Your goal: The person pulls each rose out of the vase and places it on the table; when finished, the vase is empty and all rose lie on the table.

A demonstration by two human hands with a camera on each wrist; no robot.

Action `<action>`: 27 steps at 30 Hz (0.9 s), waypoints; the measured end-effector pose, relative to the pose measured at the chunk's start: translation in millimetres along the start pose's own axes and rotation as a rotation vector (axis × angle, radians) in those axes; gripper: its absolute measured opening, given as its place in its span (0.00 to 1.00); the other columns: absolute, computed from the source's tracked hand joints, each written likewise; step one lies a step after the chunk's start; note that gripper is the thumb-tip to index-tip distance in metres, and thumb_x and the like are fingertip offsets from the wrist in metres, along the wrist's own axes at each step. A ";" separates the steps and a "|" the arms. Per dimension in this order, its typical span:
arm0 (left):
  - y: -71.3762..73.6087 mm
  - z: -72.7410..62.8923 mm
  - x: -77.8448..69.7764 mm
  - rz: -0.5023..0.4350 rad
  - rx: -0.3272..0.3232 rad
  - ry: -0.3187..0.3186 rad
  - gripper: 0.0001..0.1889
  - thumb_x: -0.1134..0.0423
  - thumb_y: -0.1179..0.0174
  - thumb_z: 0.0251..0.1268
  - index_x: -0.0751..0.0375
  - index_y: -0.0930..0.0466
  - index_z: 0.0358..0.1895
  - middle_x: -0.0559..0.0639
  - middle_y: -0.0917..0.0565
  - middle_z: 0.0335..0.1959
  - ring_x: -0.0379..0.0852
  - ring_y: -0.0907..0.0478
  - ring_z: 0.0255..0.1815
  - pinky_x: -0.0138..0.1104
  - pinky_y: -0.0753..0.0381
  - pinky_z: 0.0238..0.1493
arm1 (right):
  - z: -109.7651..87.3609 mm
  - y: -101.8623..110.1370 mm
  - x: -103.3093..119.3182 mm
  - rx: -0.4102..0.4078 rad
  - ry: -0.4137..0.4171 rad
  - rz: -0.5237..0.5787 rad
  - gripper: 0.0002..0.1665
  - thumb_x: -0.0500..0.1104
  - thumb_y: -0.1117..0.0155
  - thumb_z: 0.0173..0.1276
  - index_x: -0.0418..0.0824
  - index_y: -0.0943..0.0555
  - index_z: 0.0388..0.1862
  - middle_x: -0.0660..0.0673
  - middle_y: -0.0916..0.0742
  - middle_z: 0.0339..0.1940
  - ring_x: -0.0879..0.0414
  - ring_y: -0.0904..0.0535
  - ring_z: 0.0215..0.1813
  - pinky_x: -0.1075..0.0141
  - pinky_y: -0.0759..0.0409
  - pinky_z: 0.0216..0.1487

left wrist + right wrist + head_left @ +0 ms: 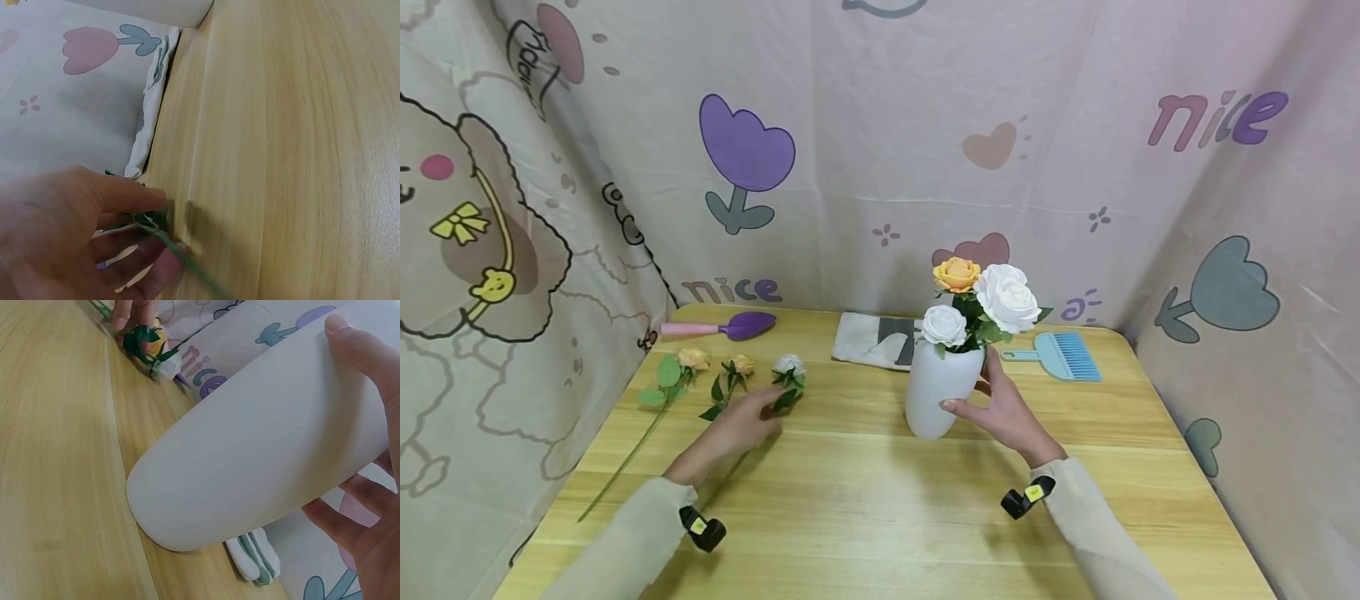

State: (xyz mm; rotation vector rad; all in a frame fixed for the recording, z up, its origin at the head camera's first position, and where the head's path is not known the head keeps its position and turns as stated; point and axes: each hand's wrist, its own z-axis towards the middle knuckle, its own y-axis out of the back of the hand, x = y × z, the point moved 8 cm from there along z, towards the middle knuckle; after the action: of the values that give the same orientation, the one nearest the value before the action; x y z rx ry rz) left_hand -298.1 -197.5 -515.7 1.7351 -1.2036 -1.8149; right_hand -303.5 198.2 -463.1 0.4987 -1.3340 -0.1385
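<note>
My right hand grips a white vase from its right side, thumb on the front and fingers curled behind. The vase holds an orange rose and two white roses, a large one and a smaller one. On the left, my left hand has its thumb and fingers around the stem of a white artificial rose, just below the bloom. In the left wrist view the green stem runs across the fingers. The right wrist view shows the vase's smooth side leaning in the frame.
Two yellowish roses, one farther left and one nearer the hand, lie on the wooden table. A purple trowel, a folded cloth and a blue dustpan line the back edge. Printed curtains enclose the table.
</note>
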 end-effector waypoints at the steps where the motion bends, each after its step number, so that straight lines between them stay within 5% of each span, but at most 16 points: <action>1: 0.3 -0.5 -0.9 0.012 0.000 -0.001 0.32 0.65 0.38 0.79 0.69 0.32 0.81 0.71 0.34 0.83 0.77 0.32 0.79 0.68 0.27 0.74 | 0.0 0.1 0.2 0.000 0.000 0.000 0.68 0.50 0.17 0.68 0.52 0.55 0.92 0.38 0.34 0.87 0.34 0.33 0.84 0.31 0.31 0.80; 4: 2.2 -2.0 -1.9 0.002 0.013 0.018 0.32 0.64 0.36 0.79 0.68 0.32 0.81 0.72 0.26 0.78 0.74 0.25 0.73 0.68 0.24 0.71 | 0.0 0.1 0.5 0.002 0.001 -0.001 0.69 0.50 0.17 0.68 0.52 0.56 0.92 0.38 0.34 0.87 0.34 0.33 0.84 0.31 0.31 0.80; 8: 9.8 -3.9 -5.1 -0.021 0.005 0.028 0.30 0.64 0.35 0.78 0.66 0.27 0.79 0.69 0.17 0.69 0.63 0.15 0.60 0.58 0.12 0.56 | -0.1 -0.2 0.8 0.003 -0.002 0.000 0.69 0.50 0.17 0.67 0.51 0.56 0.92 0.39 0.35 0.87 0.34 0.33 0.84 0.31 0.31 0.80; 14: 30.7 -0.6 -27.2 0.004 -0.099 -0.030 0.22 0.61 0.36 0.80 0.63 0.19 0.71 0.67 0.21 0.72 0.61 0.15 0.57 0.52 0.10 0.49 | -0.1 0.1 1.6 0.002 0.000 0.002 0.69 0.50 0.17 0.67 0.51 0.55 0.92 0.38 0.32 0.86 0.34 0.31 0.82 0.31 0.30 0.80; 20: 41.8 9.8 -80.0 -0.046 -0.184 -0.216 0.19 0.60 0.36 0.82 0.61 0.17 0.69 0.63 0.24 0.77 0.65 0.17 0.65 0.57 0.12 0.60 | -0.3 0.7 1.1 0.001 0.013 0.004 0.68 0.50 0.17 0.67 0.52 0.55 0.92 0.38 0.31 0.85 0.35 0.30 0.82 0.32 0.29 0.79; 27: 34.7 29.4 -155.7 -0.227 -0.155 -0.419 0.19 0.59 0.34 0.80 0.56 0.17 0.68 0.53 0.26 0.80 0.57 0.22 0.73 0.51 0.13 0.65 | -0.6 0.0 1.5 0.001 0.019 0.003 0.69 0.50 0.17 0.68 0.51 0.56 0.92 0.38 0.32 0.86 0.34 0.31 0.82 0.32 0.28 0.79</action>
State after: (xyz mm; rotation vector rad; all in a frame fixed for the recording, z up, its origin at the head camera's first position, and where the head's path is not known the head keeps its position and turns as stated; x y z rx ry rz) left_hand -307.0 -91.0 -393.6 1.5002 -1.0018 -2.4263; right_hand -302.6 197.8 -461.8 0.4973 -1.3163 -0.1302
